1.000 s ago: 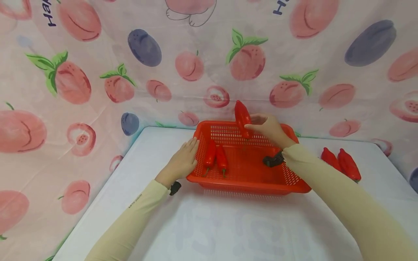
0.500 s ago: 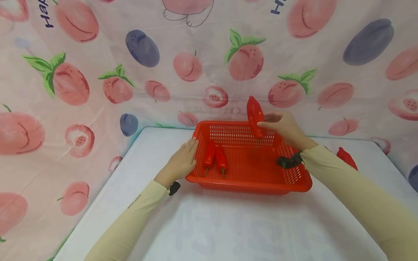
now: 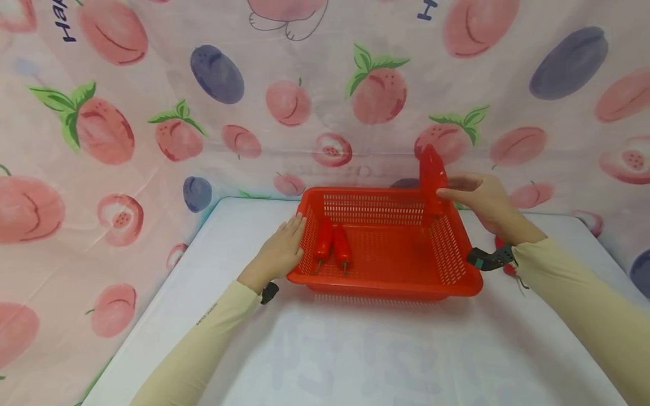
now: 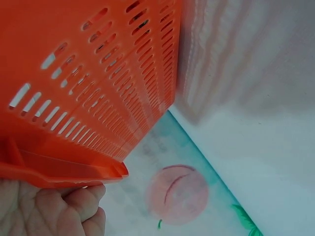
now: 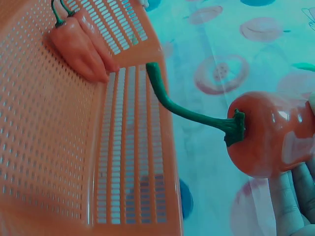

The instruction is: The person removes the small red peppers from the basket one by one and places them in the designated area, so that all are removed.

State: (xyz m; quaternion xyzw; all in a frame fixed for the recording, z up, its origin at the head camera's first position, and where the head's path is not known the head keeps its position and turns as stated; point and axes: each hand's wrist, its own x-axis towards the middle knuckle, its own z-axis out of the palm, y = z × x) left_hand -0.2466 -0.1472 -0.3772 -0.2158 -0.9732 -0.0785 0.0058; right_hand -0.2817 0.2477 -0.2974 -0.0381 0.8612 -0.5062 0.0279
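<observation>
My right hand point(image 3: 490, 206) pinches a red pepper point(image 3: 431, 175) by its side, tip up, over the back right corner of the red plastic basket point(image 3: 376, 288). In the right wrist view, the held pepper point(image 5: 273, 135) shows its curved green stem beyond the basket's rim. Two more red peppers, one point(image 3: 324, 239) beside the other point(image 3: 342, 248), lie at the basket's left end with their stems toward me. Fingers extended, my left hand point(image 3: 276, 251) rests along the basket's left rim; from the left wrist camera its fingers point(image 4: 83, 204) are seen under the rim.
On the white table point(image 3: 355, 349), right of the basket, another red pepper point(image 3: 500, 242) is mostly hidden behind my right wrist. A fruit-printed cloth point(image 3: 325, 101) hangs behind and at the left. Perforated walls enclose the basket.
The right hand has carried the pepper rightward, from above the basket's middle to its back right corner. The left hand stays at the left rim. My right arm now covers more of the table peppers.
</observation>
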